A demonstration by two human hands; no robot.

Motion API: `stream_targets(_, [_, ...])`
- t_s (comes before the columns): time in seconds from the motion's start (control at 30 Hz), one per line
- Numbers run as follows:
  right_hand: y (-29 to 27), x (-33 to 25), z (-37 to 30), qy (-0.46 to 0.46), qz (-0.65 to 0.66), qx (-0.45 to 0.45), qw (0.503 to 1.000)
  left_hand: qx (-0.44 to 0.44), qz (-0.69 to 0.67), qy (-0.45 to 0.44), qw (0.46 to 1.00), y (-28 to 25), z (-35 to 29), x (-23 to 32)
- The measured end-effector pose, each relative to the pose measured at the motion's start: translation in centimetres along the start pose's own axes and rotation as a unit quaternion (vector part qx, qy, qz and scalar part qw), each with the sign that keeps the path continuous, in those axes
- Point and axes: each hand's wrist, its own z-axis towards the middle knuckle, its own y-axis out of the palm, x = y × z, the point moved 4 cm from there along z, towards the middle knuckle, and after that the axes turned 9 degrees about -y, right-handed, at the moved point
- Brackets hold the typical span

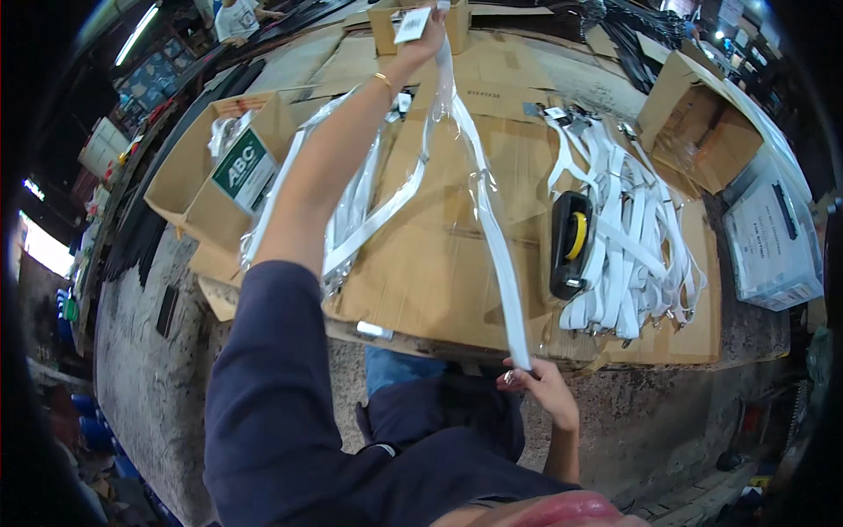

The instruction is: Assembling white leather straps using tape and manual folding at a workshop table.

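Raised at the far middle, my left hand (428,42) is closed on the top of a pair of white suspenders (498,255), beside a white card tag (413,25). Two straps hang from it in a V, with shiny clear plastic around part of them. My right hand (549,392), at the table's near edge, pinches the lower end of the right strap. The left strap reaches down to other white suspenders in clear plastic (356,211), partly hidden behind my left forearm. To the right lies a pile of white suspenders (628,237) with metal clips.
A black tape dispenser (562,263) with a yellow part rests against the pile. Flattened cardboard (421,272) covers the table. Open cardboard boxes stand left (180,189) and right (716,132), near a clear plastic bin (768,246). Another person (235,19) is at the far left.
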Motion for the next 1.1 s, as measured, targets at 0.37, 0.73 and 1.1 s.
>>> stream_targets(0.37, [3.5,-7.6,-0.8,0.01,-0.118,-0.113,0.986,-0.078,-0.163,-0.397,0.9,-3.2,-1.4,-10.9])
stream_targets(0.73, [7.8,-8.5,3.8,-0.095,-0.329,0.003,0.939,-0.189,0.219,-0.067,0.955,-6.4,-6.0,-19.2])
stream_targets(1.1, [14.5,-13.0,21.7,-0.399,-0.403,0.006,0.823,-0.301,0.277,-0.035,0.912,-26.1,-34.3,-3.0])
